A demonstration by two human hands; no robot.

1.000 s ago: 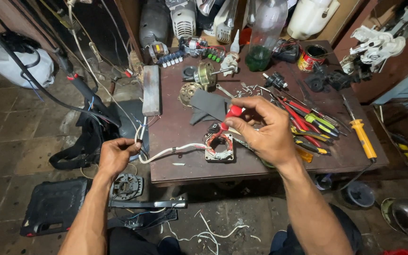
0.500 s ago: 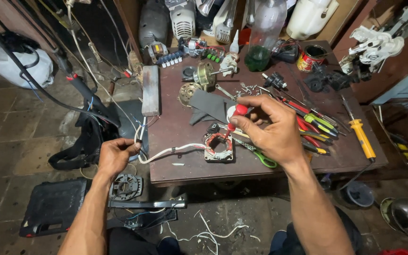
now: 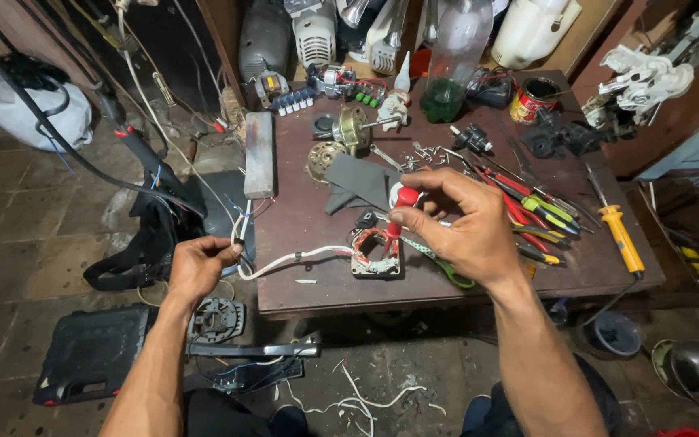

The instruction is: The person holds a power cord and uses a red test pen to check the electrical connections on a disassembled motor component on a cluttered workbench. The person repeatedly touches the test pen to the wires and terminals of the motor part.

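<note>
Near front edge of surface [image 3: 463,295], right hand [image 3: 463,226] gripped red-handled screwdriver [image 3: 398,212], tip down on motor stator [image 3: 377,251]. White cable [image 3: 293,259] ran from stator toward left edge. Left hand [image 3: 200,267], just off left edge, closed around cable end. Yellow-handled screwdriver [image 3: 620,236] lay near right edge; grey cloth [image 3: 362,180] lay behind stator.

We hold a red screwdriver [image 3: 396,217] in our right hand [image 3: 463,226], its tip down on the small motor part [image 3: 376,252] on the brown table [image 3: 317,283]. Our left hand [image 3: 200,267] pinches the white wire [image 3: 285,260] just off the table's edge.
</note>
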